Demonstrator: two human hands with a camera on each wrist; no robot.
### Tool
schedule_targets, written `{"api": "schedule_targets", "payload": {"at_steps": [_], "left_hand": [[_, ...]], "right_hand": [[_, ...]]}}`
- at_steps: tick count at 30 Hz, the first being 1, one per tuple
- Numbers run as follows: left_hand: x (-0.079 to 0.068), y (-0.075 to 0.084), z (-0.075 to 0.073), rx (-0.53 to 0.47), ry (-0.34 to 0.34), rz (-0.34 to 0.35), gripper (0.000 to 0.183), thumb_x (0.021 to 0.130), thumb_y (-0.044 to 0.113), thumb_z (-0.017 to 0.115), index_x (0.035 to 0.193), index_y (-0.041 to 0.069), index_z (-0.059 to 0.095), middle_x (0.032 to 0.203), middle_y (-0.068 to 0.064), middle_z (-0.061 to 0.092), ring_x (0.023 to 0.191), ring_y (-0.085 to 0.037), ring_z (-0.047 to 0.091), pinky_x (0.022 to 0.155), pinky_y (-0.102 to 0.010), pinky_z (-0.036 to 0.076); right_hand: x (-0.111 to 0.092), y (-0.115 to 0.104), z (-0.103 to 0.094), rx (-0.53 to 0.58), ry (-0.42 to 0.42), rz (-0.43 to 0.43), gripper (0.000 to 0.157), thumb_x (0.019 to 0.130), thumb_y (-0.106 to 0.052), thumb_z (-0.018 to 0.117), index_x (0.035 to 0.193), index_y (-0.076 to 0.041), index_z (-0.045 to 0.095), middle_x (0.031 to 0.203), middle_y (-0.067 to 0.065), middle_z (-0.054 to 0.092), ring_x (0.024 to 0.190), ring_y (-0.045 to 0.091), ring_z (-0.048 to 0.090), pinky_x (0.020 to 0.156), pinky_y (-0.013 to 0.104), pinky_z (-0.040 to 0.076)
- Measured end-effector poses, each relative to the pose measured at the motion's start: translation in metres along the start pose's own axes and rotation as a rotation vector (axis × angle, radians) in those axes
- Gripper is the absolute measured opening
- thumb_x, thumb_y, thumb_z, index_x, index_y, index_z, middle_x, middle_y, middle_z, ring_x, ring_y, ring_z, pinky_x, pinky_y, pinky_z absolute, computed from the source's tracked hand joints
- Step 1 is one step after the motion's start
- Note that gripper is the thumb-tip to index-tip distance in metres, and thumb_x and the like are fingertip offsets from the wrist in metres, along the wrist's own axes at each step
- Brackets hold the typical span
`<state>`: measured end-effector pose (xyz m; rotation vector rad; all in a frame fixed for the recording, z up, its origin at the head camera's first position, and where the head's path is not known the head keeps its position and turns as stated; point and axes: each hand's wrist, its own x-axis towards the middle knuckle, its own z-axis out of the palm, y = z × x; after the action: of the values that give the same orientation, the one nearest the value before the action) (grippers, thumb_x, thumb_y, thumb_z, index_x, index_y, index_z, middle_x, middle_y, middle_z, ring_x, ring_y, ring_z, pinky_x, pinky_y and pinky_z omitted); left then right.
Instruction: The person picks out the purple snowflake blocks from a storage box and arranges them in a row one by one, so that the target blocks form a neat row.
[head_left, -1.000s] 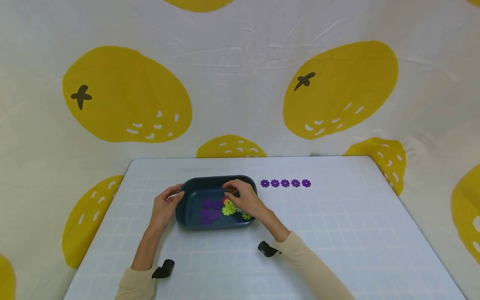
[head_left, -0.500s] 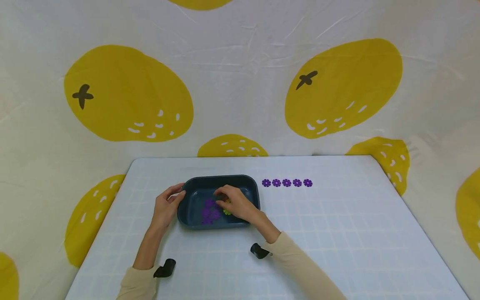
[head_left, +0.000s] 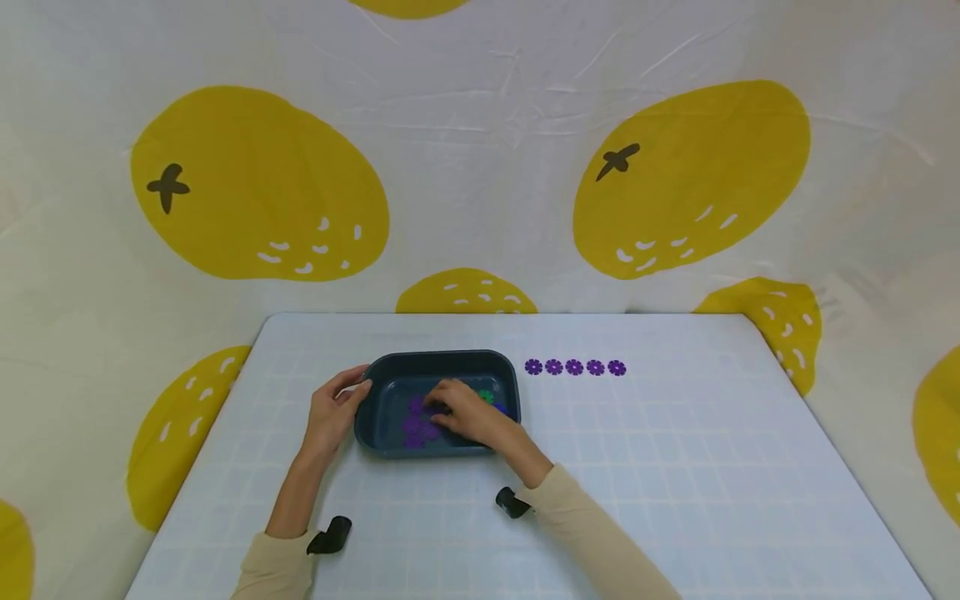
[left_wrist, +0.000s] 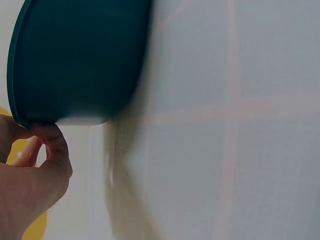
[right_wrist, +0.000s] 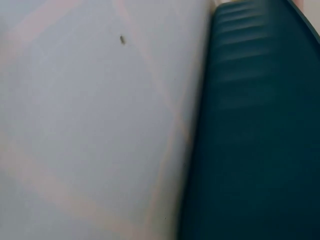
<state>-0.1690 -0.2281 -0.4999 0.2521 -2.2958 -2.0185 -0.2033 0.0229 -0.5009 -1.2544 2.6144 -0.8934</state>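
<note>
My left hand (head_left: pixel 333 412) grips the left end of a dark blue-green tray (head_left: pixel 386 451), its thumb and fingers at the rim. In the left wrist view, the fingertips (left_wrist: pixel 48 131) pinch the tray's edge. Inside the tray is my right hand (head_left: pixel 468 412), its fingers loosely bent and the thumb apart from them, over and beside purple flower-shaped discs (head_left: pixel 416 429). A green disc (head_left: pixel 486 397) and a blue disc (head_left: pixel 500 408) show behind that hand, which hides other parts of the tray. In the right wrist view only the tray's outer wall (right_wrist: pixel 250 125) appears.
Several purple flower-shaped discs (head_left: pixel 574 367) lie in a straight row on the table, right of the tray. The white table (head_left: pixel 675 483) has a faint grid pattern. Behind it hangs a pale sheet (head_left: pixel 480 208) printed with yellow fruit.
My right hand has moved left and lower within the tray, toward the purple discs. Yellow-green discs seen earlier are now hidden; green and blue ones show. My left hand stays on the rim.
</note>
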Motion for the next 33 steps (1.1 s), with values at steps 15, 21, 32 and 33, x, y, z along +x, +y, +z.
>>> {"api": "schedule_targets", "payload": {"at_steps": [15, 21, 32, 33], "left_hand": [[-0.0015, 0.0038, 0.0001, 0.026, 0.007, 0.009, 0.042, 0.102, 0.015, 0.067, 0.141, 0.001, 0.061, 0.131, -0.019, 0.055, 0.089, -0.005, 0.063, 0.074, -0.012, 0.047], [-0.0014, 0.0038, 0.0004, 0.015, 0.008, 0.020, 0.042, 0.101, 0.014, 0.068, 0.140, 0.000, 0.061, 0.128, -0.019, 0.055, 0.085, -0.005, 0.062, 0.072, -0.013, 0.047], [-0.0003, 0.0023, -0.0001, 0.023, -0.001, 0.001, 0.042, 0.101, 0.015, 0.068, 0.140, 0.000, 0.061, 0.128, -0.018, 0.055, 0.086, -0.006, 0.062, 0.070, -0.014, 0.046], [-0.0001, 0.0021, 0.0002, 0.022, -0.001, 0.001, 0.042, 0.101, 0.015, 0.067, 0.141, 0.000, 0.060, 0.128, -0.018, 0.055, 0.085, -0.005, 0.062, 0.070, -0.014, 0.046]], "right_hand": [[-0.0013, -0.0020, -0.0006, -0.015, 0.000, -0.010, 0.023, 0.097, 0.000, 0.068, 0.120, 0.000, 0.071, 0.117, 0.014, 0.066, 0.110, 0.028, 0.057, 0.098, 0.038, 0.046], [-0.0032, -0.0029, -0.0019, 0.034, -0.021, 0.029, 0.025, 0.098, -0.001, 0.068, 0.123, -0.002, 0.071, 0.118, 0.012, 0.061, 0.110, 0.026, 0.053, 0.098, 0.035, 0.046], [-0.0062, 0.0006, -0.0051, 0.073, 0.083, -0.094, 0.019, 0.095, 0.005, 0.070, 0.113, 0.001, 0.073, 0.111, 0.012, 0.062, 0.102, 0.024, 0.062, 0.089, 0.026, 0.052], [-0.0071, 0.0009, -0.0058, 0.070, 0.091, -0.099, 0.019, 0.095, 0.004, 0.070, 0.113, 0.001, 0.073, 0.111, 0.013, 0.063, 0.102, 0.024, 0.062, 0.089, 0.026, 0.052]]}}
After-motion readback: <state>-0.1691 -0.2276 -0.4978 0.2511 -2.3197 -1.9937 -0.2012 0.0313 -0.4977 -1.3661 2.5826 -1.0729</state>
